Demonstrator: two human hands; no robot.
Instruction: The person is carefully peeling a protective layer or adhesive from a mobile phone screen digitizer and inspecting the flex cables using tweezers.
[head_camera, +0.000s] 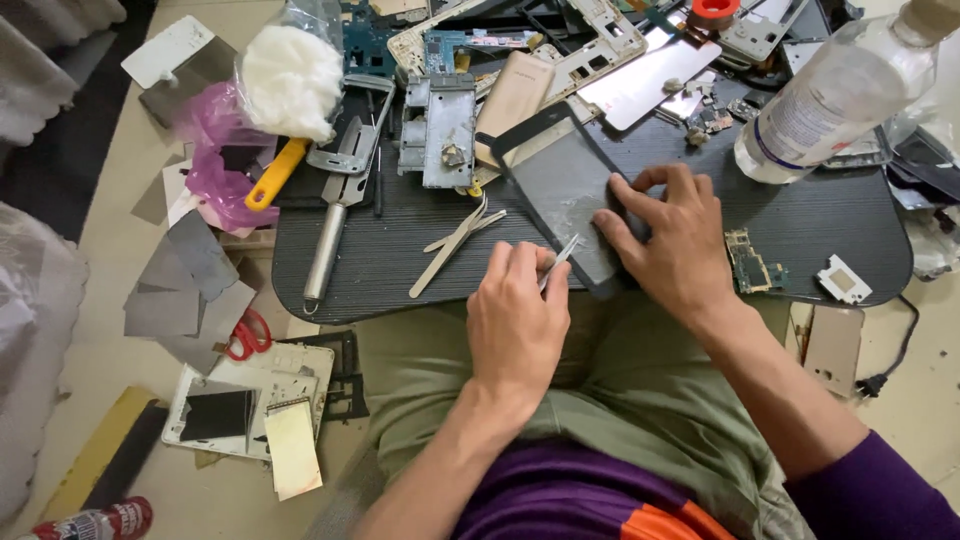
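Note:
A dark phone screen panel (560, 185) lies tilted on a small black ribbed table (400, 250). My right hand (675, 240) presses flat on the panel's lower right corner and holds it down. My left hand (515, 320) pinches thin metal tweezers (560, 260), whose tip rests on the panel's grey, scuffed surface. A second pair of pale tweezers (455, 243) lies loose on the table just left of my left hand.
A clear plastic bottle (835, 95) lies at the table's right. Phone frames and circuit boards (437, 125) crowd the back. A yellow-handled tool (275, 172), cotton wad (292, 80), small board (750, 262), red scissors (245, 335) and grey sheets (185, 280) lie around.

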